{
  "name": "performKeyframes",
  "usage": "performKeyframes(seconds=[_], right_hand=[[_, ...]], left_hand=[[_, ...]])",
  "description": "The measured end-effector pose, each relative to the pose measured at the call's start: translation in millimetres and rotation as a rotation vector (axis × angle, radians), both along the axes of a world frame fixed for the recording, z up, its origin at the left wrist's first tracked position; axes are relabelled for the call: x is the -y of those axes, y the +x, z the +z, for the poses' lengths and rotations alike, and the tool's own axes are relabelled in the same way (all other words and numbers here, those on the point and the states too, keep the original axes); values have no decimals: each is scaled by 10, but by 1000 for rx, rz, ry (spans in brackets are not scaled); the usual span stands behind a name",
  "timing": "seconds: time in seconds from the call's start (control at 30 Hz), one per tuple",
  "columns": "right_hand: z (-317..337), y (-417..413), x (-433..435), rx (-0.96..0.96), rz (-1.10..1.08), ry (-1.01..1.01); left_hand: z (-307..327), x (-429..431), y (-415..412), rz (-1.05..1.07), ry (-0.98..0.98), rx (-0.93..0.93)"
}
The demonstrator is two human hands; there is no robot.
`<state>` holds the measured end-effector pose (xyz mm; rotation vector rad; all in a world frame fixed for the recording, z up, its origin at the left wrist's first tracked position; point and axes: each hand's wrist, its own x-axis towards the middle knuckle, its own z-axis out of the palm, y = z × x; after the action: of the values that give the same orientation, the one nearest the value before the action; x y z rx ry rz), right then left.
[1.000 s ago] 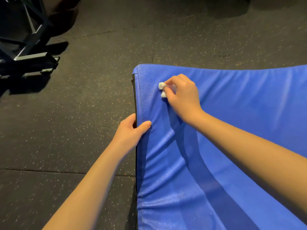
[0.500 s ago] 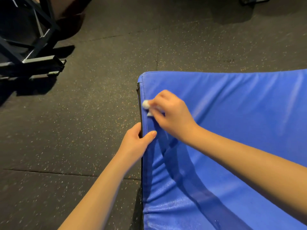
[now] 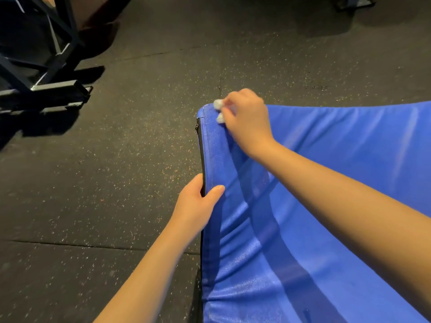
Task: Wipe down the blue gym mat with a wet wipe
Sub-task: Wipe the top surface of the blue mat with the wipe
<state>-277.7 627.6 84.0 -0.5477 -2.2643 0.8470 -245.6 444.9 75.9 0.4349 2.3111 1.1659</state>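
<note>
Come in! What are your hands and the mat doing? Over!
Right hand pinching crumpled white wet wipe at far left corner of blue padded gym mat. Left hand gripping mat's left edge. Nothing in the way.

The soft blue gym mat point(image 3: 326, 206) is bright blue, with pale shiny streaks. A thin black strip point(image 3: 203, 164) runs down its side edge. The small scrunched wet wipe point(image 3: 218, 104) is white. The rubber floor point(image 3: 116, 183) is dark grey with tiny white and orange specks. The metal bar frame point(image 3: 58, 87) is black and grey.
</note>
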Motion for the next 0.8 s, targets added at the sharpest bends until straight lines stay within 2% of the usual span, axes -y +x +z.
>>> performKeyframes(seconds=[0.07,0.1,0.2,0.23,0.27,0.37,0.4,0.43,0.53,0.57,0.6,0.73,0.8], right_hand=[[-46,16,-25,20,-123,-74],[-32,53,69,-6,-80,-68],[-40,189,358,-48,275,57],[-31,181,288,-42,325,69],[-16,137,168,-30,291,55],[-55,25,-160,40,-85,-60],[-90,26,-153,55,-133,-87],[-87,51,-63,48,-100,-71],[-129,215,284,5,240,70],[-146,239,232,6,281,93],[-145,219,104,19,244,89],[-274,135,-363,98,-202,-90],[-278,188,-168,27,-127,-88]], left_hand=[[-7,10,3,-4,-2,-4],[-13,25,12,-1,-4,-4],[-43,64,45,21,-11,-12],[-49,61,51,25,-5,-10],[-49,51,55,25,5,-9],[-78,26,40,0,-1,-35],[-106,37,37,-7,-19,-60],[-136,53,37,-9,-42,-87],[-195,101,42,-9,-96,-143],[-206,100,41,-5,-105,-148],[-202,88,37,-1,-109,-156],[-170,39,21,-4,-136,-188],[-168,74,38,14,-140,-161]])
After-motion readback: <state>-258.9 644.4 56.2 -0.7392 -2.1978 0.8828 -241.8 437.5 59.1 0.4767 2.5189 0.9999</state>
